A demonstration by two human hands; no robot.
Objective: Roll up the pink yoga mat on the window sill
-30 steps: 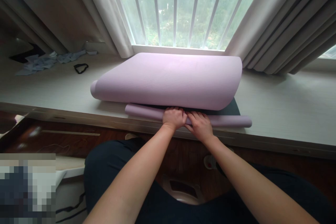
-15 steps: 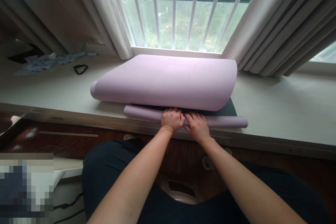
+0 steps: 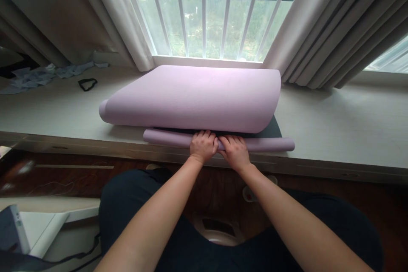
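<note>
Near edge of the window ledge (image 3: 334, 123), mid-length: my left hand (image 3: 203, 145) and right hand (image 3: 235, 151) sit side by side, touching, fingers curled down over the thin rolled edge (image 3: 165, 137) of the purple mat (image 3: 191, 97). I judge this grip holds the coil tight. Behind it, the mat's bulk lies looped over itself toward the window. A black loop (image 3: 86, 83) lies at far left, with curtains (image 3: 318, 29) beyond.

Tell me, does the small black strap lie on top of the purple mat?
No, the black strap lies on the white sill, well left of the purple mat.
</note>
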